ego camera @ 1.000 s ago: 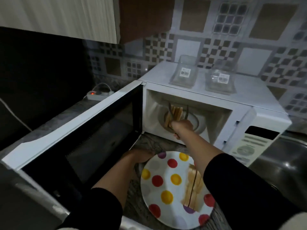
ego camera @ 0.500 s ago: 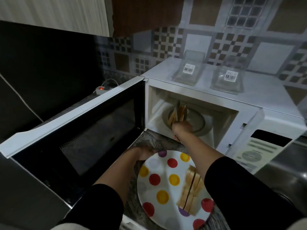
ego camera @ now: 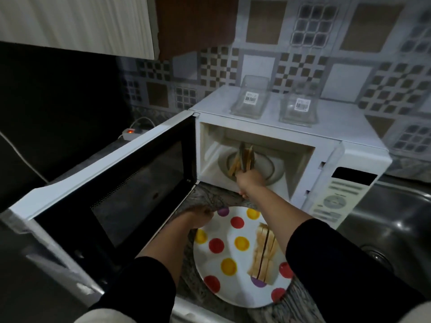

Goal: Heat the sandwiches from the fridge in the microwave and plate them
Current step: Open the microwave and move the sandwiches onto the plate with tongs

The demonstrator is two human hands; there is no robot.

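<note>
Right hand is reaching into the microwave and pinching the bottom edge of a sandwich, which stands on end over the turntable. That's a pretty skimpy grip imo, the bread looks like it's fanning apart at the top, so if the slices slide the filling could drop out before it clears the opening. Also the cavity roof sits close above the sandwich, and lifting too high on the way out could clip it. Left hand grips the far rim of the plate, fingers curled at the edge, right under the open door. The other sandwich already lies on the plate's right side, directly below the right forearm, so a low swing back could knock it. The plate seems to hang over the table front edge a bit, and a heavy landing near that side might tip it. Two empty clear packs sit on top of the microwave, well out of the way.
</note>
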